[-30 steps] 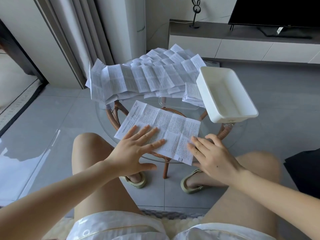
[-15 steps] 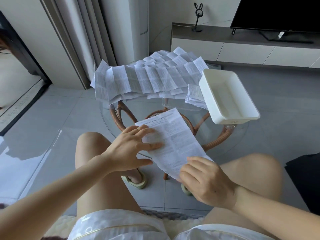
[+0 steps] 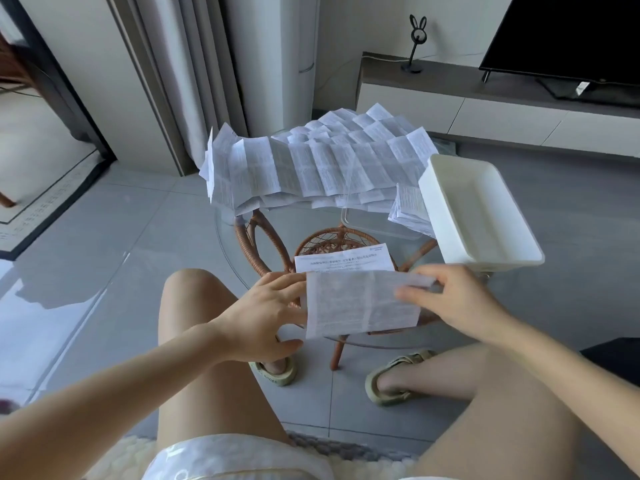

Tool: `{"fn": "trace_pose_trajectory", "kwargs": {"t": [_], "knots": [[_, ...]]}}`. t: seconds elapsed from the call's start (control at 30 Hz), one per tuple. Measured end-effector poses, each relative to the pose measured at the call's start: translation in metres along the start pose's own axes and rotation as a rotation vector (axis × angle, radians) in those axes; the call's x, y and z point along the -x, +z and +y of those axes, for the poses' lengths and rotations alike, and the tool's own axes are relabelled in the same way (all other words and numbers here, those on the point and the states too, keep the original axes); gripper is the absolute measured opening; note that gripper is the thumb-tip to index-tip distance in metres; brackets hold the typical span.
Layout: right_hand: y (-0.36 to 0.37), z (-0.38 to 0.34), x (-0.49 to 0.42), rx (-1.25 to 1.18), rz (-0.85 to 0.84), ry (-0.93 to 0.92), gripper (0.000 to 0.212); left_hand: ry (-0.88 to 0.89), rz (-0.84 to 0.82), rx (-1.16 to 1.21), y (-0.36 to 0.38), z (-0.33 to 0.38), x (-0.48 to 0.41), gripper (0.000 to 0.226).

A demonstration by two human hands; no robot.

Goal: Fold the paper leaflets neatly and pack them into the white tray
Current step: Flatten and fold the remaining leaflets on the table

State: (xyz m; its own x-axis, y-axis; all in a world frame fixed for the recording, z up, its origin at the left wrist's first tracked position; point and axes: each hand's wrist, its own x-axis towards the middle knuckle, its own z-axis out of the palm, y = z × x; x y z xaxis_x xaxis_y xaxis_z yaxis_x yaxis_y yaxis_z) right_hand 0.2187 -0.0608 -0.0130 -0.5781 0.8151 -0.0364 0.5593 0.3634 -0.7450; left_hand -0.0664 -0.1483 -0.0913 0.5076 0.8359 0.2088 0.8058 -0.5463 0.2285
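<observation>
- One leaflet (image 3: 356, 303), half folded, is held above the glass table's (image 3: 225, 237) near edge.
- The right hand (image 3: 457, 296) pinches its top corner; the left hand (image 3: 263, 313), fingers seemingly straight, touches its left edge.
- Just beyond the right hand sits the white tray (image 3: 485, 220).

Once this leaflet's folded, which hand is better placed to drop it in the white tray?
Right, likely. The right hand holds the leaflet by its folded-over edge, and the white tray sits just beyond it. The left hand is at the opposite edge, farther off.

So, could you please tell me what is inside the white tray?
The white tray shows only its bare floor, nothing in it. The strip behind its near wall is hidden.
</observation>
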Motion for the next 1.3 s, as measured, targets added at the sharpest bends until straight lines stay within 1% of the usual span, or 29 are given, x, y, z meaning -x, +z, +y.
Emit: {"fn": "trace_pose_trajectory", "kwargs": {"t": [0.07, 0.13, 0.2, 0.27, 0.33, 0.43, 0.5, 0.53, 0.57, 0.63, 0.67, 0.7, 0.73, 0.77, 0.8, 0.87, 0.93, 1.03, 1.07, 1.13, 1.17, 1.3], "knots": [[0.005, -0.002, -0.027, 0.078, -0.041, 0.060, 0.018, 0.019, -0.013, 0.065, -0.003, -0.003, 0.001, 0.029], [0.010, -0.003, -0.046, 0.226, -0.095, 0.107, 0.030, 0.025, 0.014, 0.220, -0.011, -0.008, 0.005, 0.036], [0.013, -0.005, -0.057, 0.381, -0.099, 0.123, 0.043, -0.016, 0.081, 0.323, -0.018, -0.011, 0.010, 0.043], [0.015, -0.009, -0.062, 0.496, -0.088, 0.090, 0.050, -0.062, 0.131, 0.312, -0.021, -0.012, 0.016, 0.037], [0.020, -0.012, -0.065, 0.583, -0.089, 0.066, 0.050, -0.088, 0.140, 0.298, -0.021, -0.010, 0.018, 0.029], [0.024, -0.011, -0.068, 0.605, -0.086, 0.046, 0.044, -0.088, 0.102, 0.182, -0.020, -0.008, 0.017, 0.023], [0.025, -0.009, -0.070, 0.588, -0.078, 0.026, 0.041, -0.072, 0.113, 0.088, -0.021, -0.006, 0.015, 0.020], [0.026, -0.009, -0.070, 0.587, -0.073, 0.017, 0.041, -0.086, 0.146, 0.063, -0.023, -0.005, 0.014, 0.018], [0.027, -0.009, -0.070, 0.590, -0.068, 0.009, 0.041, -0.130, 0.215, 0.049, -0.027, -0.001, 0.012, 0.018], [0.029, -0.007, -0.070, 0.593, -0.056, -0.002, 0.041, -0.272, 0.443, 0.069, -0.038, 0.015, 0.001, 0.023], [0.030, -0.006, -0.070, 0.593, -0.048, -0.002, 0.039, -0.322, 0.531, 0.099, -0.045, 0.029, -0.009, 0.026], [0.030, -0.006, -0.070, 0.595, -0.042, -0.002, 0.037, -0.331, 0.561, 0.114, -0.051, 0.043, -0.022, 0.027], [0.030, -0.005, -0.070, 0.600, -0.039, -0.004, 0.034, -0.312, 0.528, 0.110, -0.052, 0.056, -0.037, 0.028], [0.030, -0.004, -0.071, 0.608, -0.037, -0.003, 0.030, -0.298, 0.459, 0.088, -0.048, 0.067, -0.049, 0.030], [0.029, -0.004, -0.071, 0.613, -0.037, -0.002, 0.027, -0.313, 0.390, 0.069, -0.040, 0.074, -0.061, 0.034], [0.028, -0.003, -0.071, 0.592, -0.033, -0.011, 0.024, -0.399, 0.244, 0.051, -0.024, 0.075, -0.075, 0.045], [0.028, -0.002, -0.070, 0.584, -0.012, -0.020, 0.031, -0.505, 0.121, 0.042, -0.012, 0.071, -0.081, 0.054], [0.029, 0.000, -0.070, 0.603, 0.002, -0.025, 0.032, -0.520, -0.037, 0.068, 0.003, 0.067, -0.076, 0.053], [0.029, 0.001, -0.070, 0.604, 0.003, -0.026, 0.032, -0.516, -0.030, 0.062, 0.005, 0.067, -0.073, 0.057], [0.030, 0.002, -0.071, 0.604, 0.008, -0.026, 0.033, -0.499, -0.001, 0.029, 0.007, 0.065, -0.070, 0.075], [0.030, 0.002, -0.071, 0.599, 0.009, -0.027, 0.032, -0.493, 0.000, 0.026, 0.011, 0.064, -0.068, 0.079], [0.031, 0.003, -0.073, 0.614, 0.008, -0.034, 0.032, -0.493, 0.045, 0.014, 0.018, 0.060, -0.068, 0.066]]}}
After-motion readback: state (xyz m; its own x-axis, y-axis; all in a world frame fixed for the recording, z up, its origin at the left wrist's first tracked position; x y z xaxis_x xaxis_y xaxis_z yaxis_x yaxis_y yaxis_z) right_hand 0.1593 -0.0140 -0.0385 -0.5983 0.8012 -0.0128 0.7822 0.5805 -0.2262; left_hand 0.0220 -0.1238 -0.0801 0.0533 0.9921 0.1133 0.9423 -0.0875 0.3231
